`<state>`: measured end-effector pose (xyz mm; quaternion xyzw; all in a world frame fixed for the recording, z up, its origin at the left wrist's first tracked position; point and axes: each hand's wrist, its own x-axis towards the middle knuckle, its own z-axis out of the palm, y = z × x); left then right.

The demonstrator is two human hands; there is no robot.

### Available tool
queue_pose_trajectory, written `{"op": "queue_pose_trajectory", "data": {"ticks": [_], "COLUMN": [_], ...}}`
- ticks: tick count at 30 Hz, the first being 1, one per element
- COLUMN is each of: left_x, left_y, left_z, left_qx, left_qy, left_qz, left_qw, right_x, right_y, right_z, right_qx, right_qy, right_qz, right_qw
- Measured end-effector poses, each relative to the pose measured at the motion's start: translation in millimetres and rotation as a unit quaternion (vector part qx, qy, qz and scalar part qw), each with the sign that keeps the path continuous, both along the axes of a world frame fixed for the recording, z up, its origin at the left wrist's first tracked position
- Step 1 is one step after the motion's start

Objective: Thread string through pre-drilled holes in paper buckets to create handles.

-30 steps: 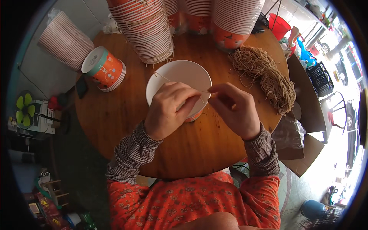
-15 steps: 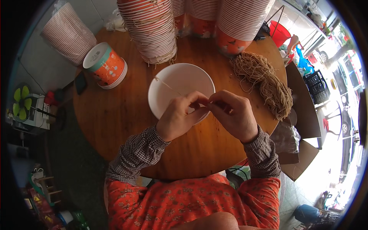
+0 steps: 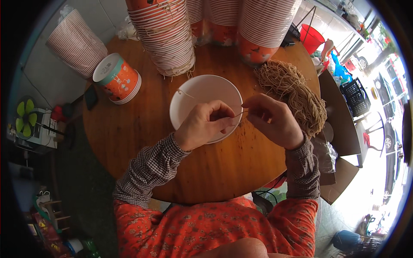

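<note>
A thin tan string point(image 3: 240, 114) stretches between my two hands above a white paper tub point(image 3: 205, 86) whose open mouth faces up. My left hand point(image 3: 205, 122) pinches the string between thumb and forefinger over the tub's near right part. Beyond the rim on the right, my right hand point(image 3: 275, 118) has its fingers curled around the string's other side; the exact grip is partly hidden. Another stretch of string, with a small knot or loop, shows inside the tub towards its far left. Below my hands, the tub's near side is partly covered.
A bundle of tan strings point(image 3: 294, 96) lies right of the tub. Tall stacks of orange-and-white tubs point(image 3: 165, 43) stand at the back, some with strings attached. At left are a short upside-down stack point(image 3: 118, 81) and a dark phone point(image 3: 90, 97). A cardboard box point(image 3: 340, 116) stands beside the round table.
My right hand has moved right, away from my left, and a short length of string now shows between them. The view has shifted slightly.
</note>
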<state>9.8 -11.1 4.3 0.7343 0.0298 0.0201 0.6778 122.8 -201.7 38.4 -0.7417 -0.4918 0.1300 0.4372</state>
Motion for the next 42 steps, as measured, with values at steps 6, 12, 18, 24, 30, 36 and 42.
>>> {"op": "queue_pose_trajectory", "data": {"ticks": [6, 12, 18, 24, 30, 36, 42], "left_x": [2.8, 11.7, 13.2, 13.0, 14.9, 17.8, 18.6], "left_y": [-2.1, -7.1, -11.7, -11.7, -16.4, -18.5, -17.9], "left_z": [-0.7, 0.9, 1.2, 0.5, 4.0, 0.8, 1.5], "left_qx": [-0.055, -0.086, -0.090, -0.096, -0.074, -0.105, -0.115], "left_qy": [0.039, 0.027, 0.011, 0.046, 0.057, 0.065, 0.104], "left_qz": [-0.009, -0.052, -0.082, -0.052, -0.047, -0.074, -0.106], "left_qw": [0.998, 0.995, 0.992, 0.993, 0.995, 0.990, 0.982], "right_x": [1.0, 4.2, 18.4, 12.7, -9.0, -3.9, -5.6], "right_y": [2.5, 17.1, 28.0, -2.2, -18.7, -18.9, -22.3], "right_z": [22.4, 17.0, -1.3, -13.2, -25.0, -27.9, -24.4], "right_qx": [0.035, 0.081, 0.056, 0.104, 0.037, 0.082, 0.109], "right_qy": [-0.107, -0.151, -0.075, -0.017, -0.032, -0.125, -0.185], "right_qz": [0.068, 0.073, 0.080, -0.075, -0.085, -0.070, -0.086], "right_qw": [0.991, 0.983, 0.992, 0.992, 0.995, 0.986, 0.973]}}
